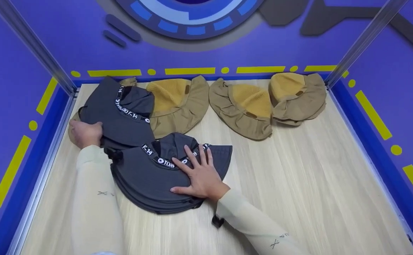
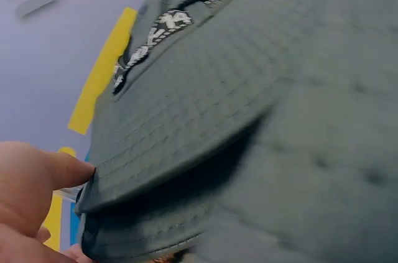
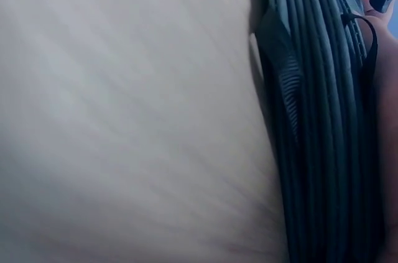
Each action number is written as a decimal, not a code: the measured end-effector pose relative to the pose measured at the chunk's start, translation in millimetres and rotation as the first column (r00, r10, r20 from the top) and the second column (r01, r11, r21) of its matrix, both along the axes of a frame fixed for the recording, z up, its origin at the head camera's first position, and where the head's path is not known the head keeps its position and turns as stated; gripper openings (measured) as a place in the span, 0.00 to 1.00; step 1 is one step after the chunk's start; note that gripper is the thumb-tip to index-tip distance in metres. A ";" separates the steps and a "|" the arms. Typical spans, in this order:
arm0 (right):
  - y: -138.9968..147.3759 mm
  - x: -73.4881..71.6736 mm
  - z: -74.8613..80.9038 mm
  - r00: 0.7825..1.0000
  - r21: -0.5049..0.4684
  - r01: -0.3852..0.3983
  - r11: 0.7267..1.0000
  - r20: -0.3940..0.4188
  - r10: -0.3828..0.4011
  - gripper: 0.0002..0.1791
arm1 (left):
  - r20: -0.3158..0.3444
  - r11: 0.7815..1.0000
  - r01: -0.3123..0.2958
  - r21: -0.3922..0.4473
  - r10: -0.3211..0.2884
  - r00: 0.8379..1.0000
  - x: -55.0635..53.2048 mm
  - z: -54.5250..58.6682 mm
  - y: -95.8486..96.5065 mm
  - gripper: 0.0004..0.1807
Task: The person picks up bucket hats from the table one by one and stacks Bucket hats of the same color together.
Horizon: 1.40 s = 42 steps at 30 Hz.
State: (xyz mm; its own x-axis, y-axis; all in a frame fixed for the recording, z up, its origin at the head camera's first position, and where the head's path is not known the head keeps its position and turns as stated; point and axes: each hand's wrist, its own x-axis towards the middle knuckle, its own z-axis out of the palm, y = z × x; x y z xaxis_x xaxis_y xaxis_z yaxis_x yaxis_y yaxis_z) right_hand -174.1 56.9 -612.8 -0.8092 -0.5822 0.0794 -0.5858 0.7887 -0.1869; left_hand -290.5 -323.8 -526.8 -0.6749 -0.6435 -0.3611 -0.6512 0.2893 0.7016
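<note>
As I follow the pale wood-grain tabletop [image 1: 305, 184] through the head camera, I see the spread right hand [image 1: 203, 177] laid flat, fingers wide, on the front stack of dark grey wide-brimmed fabric hats [image 1: 142, 191]. I take that palm to be steadying the pile, since the right wrist view shows many brim edges layered tightly together. The left hand [image 1: 86, 134] pinches the outer edge of the rear dark grey fabric hats [image 1: 103, 113], thumb on top and fingertips below; the left wrist view shows two brims there, slightly parted, so I judge the grip is meant to keep them together. Tan cloth shows beneath that rear pile at its left edge.

Along the back, tan ruffled-brim hats with mustard crowns [image 1: 252, 101] sit crown upward, perhaps to protect their shape; the far-right one shows several brim layers.

For writing, I read "F-14" on the rear black-and-white printed band [image 1: 126, 109], and "F-14" and "TOR" beside a circled emblem on the front printed band [image 1: 164, 162]. Small brown patches [image 1: 252, 115] on the mustard crowns carry nothing I can make out.
</note>
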 end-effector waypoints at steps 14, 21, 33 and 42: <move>-1.2 1.2 0.5 1.000 -0.006 0.000 1.000 0.011 0.000 0.54 | -0.151 0.867 -0.135 0.479 0.232 0.961 -10.0 10.4 0.7 0.58; 0.0 1.2 1.4 1.000 -0.020 0.001 1.000 0.010 -0.001 0.53 | -0.161 0.879 -0.092 0.468 0.187 0.969 -9.8 9.4 2.7 0.47; 0.7 2.0 1.6 1.000 -0.022 0.000 1.000 0.012 0.000 0.54 | -0.211 0.849 -0.071 0.524 0.210 0.955 -4.2 8.4 9.1 0.41; 1.3 0.6 1.1 1.000 -0.031 0.002 1.000 0.015 -0.001 0.53 | -0.305 0.777 0.019 0.629 0.224 0.926 -0.4 20.2 18.9 0.38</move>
State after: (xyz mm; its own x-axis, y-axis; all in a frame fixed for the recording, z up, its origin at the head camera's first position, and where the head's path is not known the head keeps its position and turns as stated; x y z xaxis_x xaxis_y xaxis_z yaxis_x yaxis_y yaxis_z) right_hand -173.5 58.2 -611.7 -0.8111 -0.5786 0.0852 -0.5817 0.7831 -0.2197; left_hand -290.9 -304.9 -506.6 -0.7736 -0.4393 -0.4566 -0.3317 -0.3333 0.8826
